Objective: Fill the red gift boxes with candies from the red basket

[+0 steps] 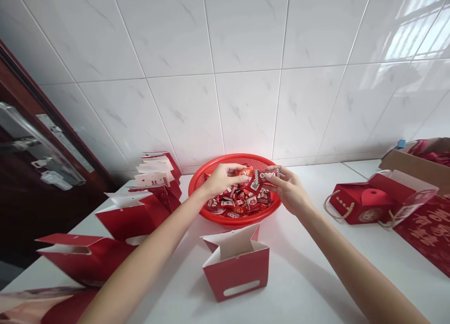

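Nearly closed, the left hand [221, 179] pinches an orange-red packet [245, 171], the right hand [290, 189] a dark packet [270, 175]; an open box [246, 270] stands six o'clock of the basket [242, 220], seemingly for easy reach.

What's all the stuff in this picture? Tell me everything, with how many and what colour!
Wall: one, white tiled, at the back
Table: one, white, underneath
Basket: one, red, on table
Small packets: many, mostly red, inside basket
Orange-red packet: one, over basket
Dark packet: one, dark red, over basket
Open box: one, red, white inside, front middle
Row of boxes: several, mostly red, left
Rope-handled box: one, red, right
Cardboard box: one, brown, far right
Door: one, dark brown, far left
Left hand: one, bare, holding orange-red packet
Right hand: one, bare, holding dark packet
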### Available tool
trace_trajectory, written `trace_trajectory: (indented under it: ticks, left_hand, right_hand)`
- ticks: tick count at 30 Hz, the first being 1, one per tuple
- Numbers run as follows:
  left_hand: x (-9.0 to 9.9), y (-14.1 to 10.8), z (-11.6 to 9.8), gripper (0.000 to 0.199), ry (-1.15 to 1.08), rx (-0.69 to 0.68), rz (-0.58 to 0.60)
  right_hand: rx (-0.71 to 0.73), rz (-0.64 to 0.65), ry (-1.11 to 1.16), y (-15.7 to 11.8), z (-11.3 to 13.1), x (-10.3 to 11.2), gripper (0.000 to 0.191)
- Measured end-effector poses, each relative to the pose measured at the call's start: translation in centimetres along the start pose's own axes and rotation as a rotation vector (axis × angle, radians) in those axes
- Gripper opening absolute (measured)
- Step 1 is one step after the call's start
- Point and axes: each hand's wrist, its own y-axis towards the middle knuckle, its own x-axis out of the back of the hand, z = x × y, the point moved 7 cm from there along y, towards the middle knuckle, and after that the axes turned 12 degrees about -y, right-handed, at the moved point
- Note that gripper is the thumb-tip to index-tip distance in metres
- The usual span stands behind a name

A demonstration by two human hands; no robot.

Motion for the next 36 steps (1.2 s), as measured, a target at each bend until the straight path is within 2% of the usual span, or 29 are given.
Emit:
trace_trajectory:
  ticks: [2,8,13,22,26,28,32,34,36]
  left_hand:
    - [-0.2,-0.6,0.0,0.060,-0.107,0.003,-0.015]
    - [-0.9,-1.1,0.6,0.051,-0.249,0.063,0.000]
    - [0.2,-0.7,-0.1,0.052,-0.137,0.036,-0.065]
    - [-0.4,0.0,-0.4,0.049,-0.096,0.012,0.062]
    - [0.2,0.3,0.2,0.054,-0.061,0.048,0.065]
    - [1.1,0.5,1.0,0.052,0.044,0.107,0.040]
    - [3.7,0.7,3.1,0.028,0.475,0.222,-0.006]
    - [4.7,0.8,4.1,0.018,0.587,0.270,-0.019]
    - [5.5,1.0,5.1,0.023,0.651,0.318,-0.046]
  right_hand:
    - [-0.002,0.016,0.016,-0.1,-0.1,-0.3,0.043]
    - [0.002,0.048,-0.007,-0.4,-0.1,-0.8,0.038]
    - [-0.024,0.078,-0.005,-0.5,-0.2,-1.2,0.039]
    - [-0.068,0.112,0.002,-0.3,-1.0,-1.1,0.038]
    - [-0.062,0.093,-0.007,-0.2,-1.0,-1.0,0.039]
    - [-0.058,0.071,-0.007,-0.2,-0.9,-0.9,0.038]
    - [-0.057,0.037,0.019,-0.1,-0.9,-0.7,0.039]
    - [-0.050,0.038,0.011,-0.1,-0.9,-0.7,0.040]
    - [-0.045,0.046,0.001,-0.1,-1.0,-0.8,0.040]
